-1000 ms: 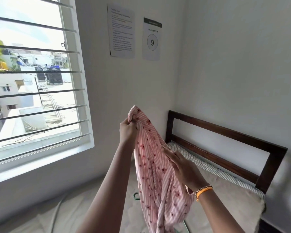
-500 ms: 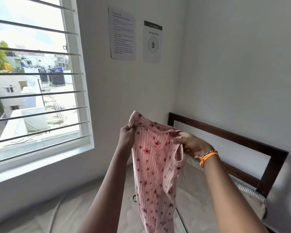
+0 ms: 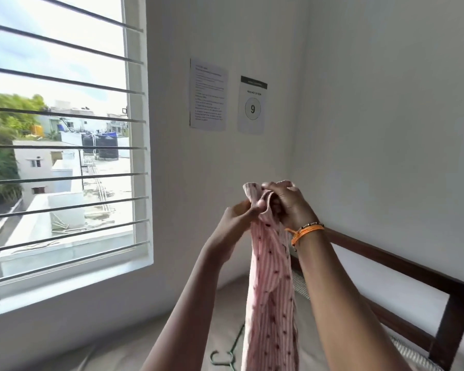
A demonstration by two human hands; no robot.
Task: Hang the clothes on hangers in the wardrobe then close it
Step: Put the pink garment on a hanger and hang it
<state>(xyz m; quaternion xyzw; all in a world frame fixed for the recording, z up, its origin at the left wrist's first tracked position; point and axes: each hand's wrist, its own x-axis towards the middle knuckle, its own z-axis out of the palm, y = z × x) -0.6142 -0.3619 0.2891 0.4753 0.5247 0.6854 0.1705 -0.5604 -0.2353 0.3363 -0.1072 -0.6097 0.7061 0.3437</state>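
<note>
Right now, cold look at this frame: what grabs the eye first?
The pink striped garment, held up mid-frame and hanging down, gripped at its top by the left hand and right hand close together. Next, the big barred window filling the left side, bright with rooftops outside. Then the "9" sign on the wall above the hands, and a green hanger lying on the bed below.

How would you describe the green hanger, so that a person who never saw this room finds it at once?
Start at the big barred window and look down to the pale bed below it. Both hands, the left hand and the right hand, hold up a pink striped garment. The green hanger lies on the bed just left of the cloth's lower end: the only thin green wire shape there.
</note>
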